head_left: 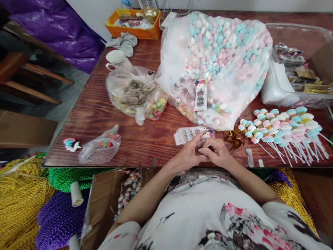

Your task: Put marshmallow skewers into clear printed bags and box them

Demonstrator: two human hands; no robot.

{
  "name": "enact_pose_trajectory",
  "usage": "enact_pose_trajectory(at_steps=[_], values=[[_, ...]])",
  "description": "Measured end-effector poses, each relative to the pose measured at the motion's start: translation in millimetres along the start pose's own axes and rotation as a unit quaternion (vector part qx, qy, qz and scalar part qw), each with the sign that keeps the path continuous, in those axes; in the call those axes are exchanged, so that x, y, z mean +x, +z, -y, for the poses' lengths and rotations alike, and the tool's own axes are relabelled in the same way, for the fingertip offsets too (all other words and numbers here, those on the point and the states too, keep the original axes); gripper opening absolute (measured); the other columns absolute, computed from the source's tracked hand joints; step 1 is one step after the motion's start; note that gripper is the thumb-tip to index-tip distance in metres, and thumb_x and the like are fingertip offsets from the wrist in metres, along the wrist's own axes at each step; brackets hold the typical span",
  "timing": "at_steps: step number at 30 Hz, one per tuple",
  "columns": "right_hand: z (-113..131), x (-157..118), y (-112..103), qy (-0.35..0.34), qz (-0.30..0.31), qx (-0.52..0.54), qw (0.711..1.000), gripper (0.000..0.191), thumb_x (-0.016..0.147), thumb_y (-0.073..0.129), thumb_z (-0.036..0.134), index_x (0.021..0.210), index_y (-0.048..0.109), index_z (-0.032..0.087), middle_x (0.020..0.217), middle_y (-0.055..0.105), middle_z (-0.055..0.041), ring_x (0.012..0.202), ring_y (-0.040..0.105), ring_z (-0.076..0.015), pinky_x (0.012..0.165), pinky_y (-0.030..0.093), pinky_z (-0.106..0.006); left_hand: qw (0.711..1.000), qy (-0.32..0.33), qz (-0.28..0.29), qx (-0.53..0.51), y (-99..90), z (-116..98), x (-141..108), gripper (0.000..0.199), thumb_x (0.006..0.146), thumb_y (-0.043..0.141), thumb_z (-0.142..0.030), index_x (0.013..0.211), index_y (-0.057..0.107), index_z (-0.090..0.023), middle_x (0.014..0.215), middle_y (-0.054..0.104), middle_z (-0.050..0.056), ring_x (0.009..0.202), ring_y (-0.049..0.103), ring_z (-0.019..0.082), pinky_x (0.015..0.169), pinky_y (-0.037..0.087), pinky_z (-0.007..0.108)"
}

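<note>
My left hand [189, 155] and my right hand [218, 151] meet at the table's front edge, fingers bent inward against each other. Between the fingertips of the right hand pokes the end of a thin white stick [208, 145]; the rest of it is hidden. Whatever the left fingers pinch cannot be made out. Just beyond the hands lies a stack of printed clear packets [183, 135]. Gold twist ties [235, 138] lie to the right of them. Further right, many marshmallow skewers [275, 126] with pastel candies are piled, their white sticks toward me.
A large clear bag of pastel marshmallows [215, 45] has a printed packet [201, 95] on it. Left are a bag of colourful candy [157, 106], a mug [118, 59], an orange tray [110, 23] and a small plastic bag [101, 146]. A clear bin [309, 33] stands right.
</note>
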State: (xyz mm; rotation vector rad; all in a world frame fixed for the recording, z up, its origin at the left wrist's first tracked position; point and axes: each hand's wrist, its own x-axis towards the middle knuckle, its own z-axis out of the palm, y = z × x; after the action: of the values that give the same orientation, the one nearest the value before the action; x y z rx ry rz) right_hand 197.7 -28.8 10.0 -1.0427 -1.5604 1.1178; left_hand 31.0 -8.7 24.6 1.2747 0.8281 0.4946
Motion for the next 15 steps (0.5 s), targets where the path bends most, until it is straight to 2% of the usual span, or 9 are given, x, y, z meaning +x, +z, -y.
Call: enact_pose_trajectory(at_steps=[1,3,6,8,11,13,15], values=[[0.2,1.8,-4.1,0.004,-0.008,0.016,1.000,0.024,0.084,0.062,0.029,0.064,0.054,0.019,0.057,0.052,0.0048,0.052,0.044,-0.0092,0.055,0.037,-0.024,1.000,-0.002,-0.006,-0.007,-3.4,-2.9,-1.8,0.099,0.070,0.077,-0.023,0.152,0.023,-0.021,0.105,0.068,0.005,0.079,0.063,0.012,0.075,0.051,0.024],[2.4,6.6,-13.6,0.013,-0.043,0.045,0.998,0.024,0.086,0.061,0.032,0.066,0.056,0.019,0.059,0.054,0.0039,0.055,0.047,-0.0099,0.057,0.038,-0.024,1.000,0.006,-0.025,0.005,-10.8,-8.1,-6.1,0.090,0.069,0.079,-0.027,0.148,0.035,-0.022,0.105,0.067,0.004,0.078,0.061,0.012,0.075,0.051,0.023],[9.7,15.2,-21.0,0.013,-0.085,0.027,0.996,0.025,0.087,0.061,0.033,0.067,0.057,0.020,0.059,0.054,0.0038,0.055,0.046,-0.0102,0.056,0.036,-0.025,0.999,0.013,-0.034,0.035,-16.9,-9.4,-11.3,0.052,0.078,0.072,-0.037,0.125,0.062,-0.016,0.088,0.066,0.002,0.076,0.058,0.012,0.071,0.049,0.023],[15.5,20.8,-16.6,-0.004,-0.073,-0.013,0.997,0.026,0.087,0.061,0.031,0.065,0.056,0.019,0.057,0.052,0.0042,0.053,0.044,-0.0097,0.055,0.034,-0.025,0.997,0.015,-0.060,0.056,-15.5,-5.6,-12.3,0.037,0.086,0.062,-0.044,0.104,0.072,-0.013,0.072,0.061,0.001,0.067,0.054,0.012,0.064,0.047,0.023],[20.0,26.7,-2.0,-0.041,-0.053,-0.075,0.995,0.026,0.086,0.061,0.027,0.062,0.053,0.020,0.056,0.049,0.0039,0.053,0.043,-0.0100,0.056,0.034,-0.026,0.987,0.062,-0.127,0.073,-10.1,2.5,-10.8,0.042,0.087,0.057,-0.052,0.079,0.072,-0.013,0.065,0.057,0.001,0.063,0.051,0.012,0.062,0.046,0.024],[18.8,27.4,5.8,-0.049,-0.045,-0.078,0.995,0.024,0.086,0.060,0.027,0.064,0.053,0.020,0.058,0.049,0.0035,0.056,0.044,-0.0108,0.058,0.036,-0.026,0.983,0.083,-0.158,0.054,-8.4,6.8,-9.7,0.043,0.085,0.060,-0.054,0.078,0.071,-0.013,0.070,0.060,0.002,0.068,0.054,0.013,0.066,0.048,0.025],[14.8,25.0,9.7,-0.028,-0.050,-0.033,0.998,0.016,0.087,0.060,0.030,0.074,0.059,0.020,0.065,0.053,0.0026,0.061,0.048,-0.0115,0.062,0.040,-0.026,0.982,0.056,-0.179,0.012,-9.6,9.1,-9.1,0.044,0.085,0.058,-0.056,0.086,0.072,-0.015,0.075,0.063,0.003,0.071,0.057,0.014,0.065,0.049,0.025]])
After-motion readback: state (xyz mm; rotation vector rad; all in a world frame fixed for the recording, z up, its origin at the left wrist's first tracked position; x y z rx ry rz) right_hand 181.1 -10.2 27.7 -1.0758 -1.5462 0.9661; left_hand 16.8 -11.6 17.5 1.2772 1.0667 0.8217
